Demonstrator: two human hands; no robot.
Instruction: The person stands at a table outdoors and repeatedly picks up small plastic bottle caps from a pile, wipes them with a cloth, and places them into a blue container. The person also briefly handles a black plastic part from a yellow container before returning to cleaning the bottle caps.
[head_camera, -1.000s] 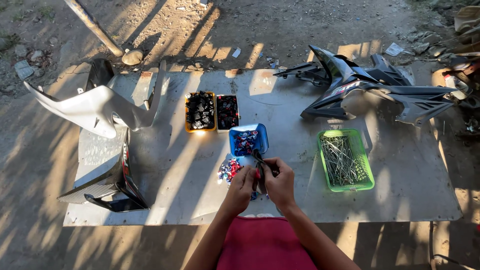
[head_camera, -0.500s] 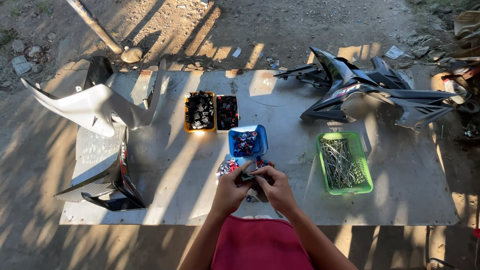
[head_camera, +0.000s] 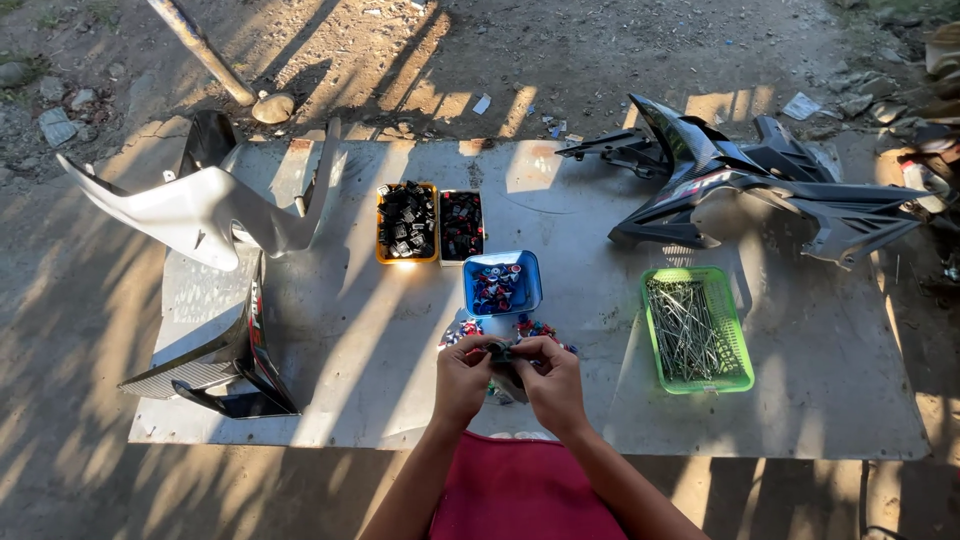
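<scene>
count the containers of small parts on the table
4: an orange tray and a red tray side by side at centre, a blue tub below them, a green basket to the right.

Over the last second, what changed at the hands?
Both hands, left hand and right hand, drew back from the blue plastic tub toward the body, pinching a small dark part together. The green mesh basket of metal pins and tub stayed put.
</scene>
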